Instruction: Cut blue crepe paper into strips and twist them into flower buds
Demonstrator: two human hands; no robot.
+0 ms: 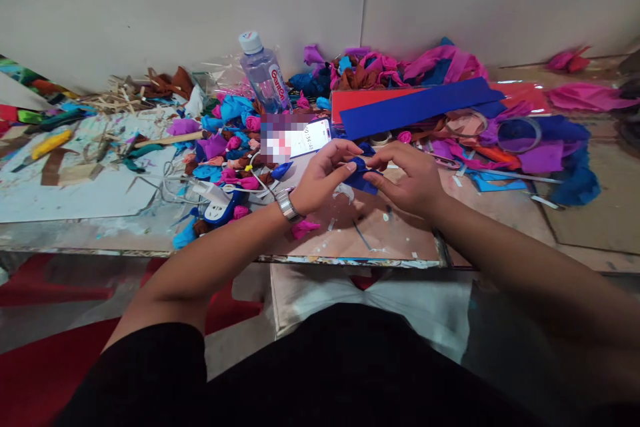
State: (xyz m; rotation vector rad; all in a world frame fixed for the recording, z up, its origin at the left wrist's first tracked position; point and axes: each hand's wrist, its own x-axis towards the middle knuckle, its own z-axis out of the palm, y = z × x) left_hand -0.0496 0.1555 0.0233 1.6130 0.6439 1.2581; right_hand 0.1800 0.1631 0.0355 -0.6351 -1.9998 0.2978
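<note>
A small piece of dark blue paper [361,180] is held between both hands over the front middle of the table. My left hand [325,173], with a metal watch [289,205] on its wrist, pinches its left side between thumb and fingers. At its right side, my right hand [407,177] grips it with thumb and forefinger. The paper looks crumpled at the top, with a flatter part hanging below. Behind the hands, a long blue strip [420,107] lies across a red sheet [360,101].
A water bottle [265,77] stands behind a lit phone [310,139]. Crumpled coloured paper pieces [230,110] spread around them. A power strip [219,207] with cables sits left, near the table's front edge [350,260]. A tape ring [519,134] lies right.
</note>
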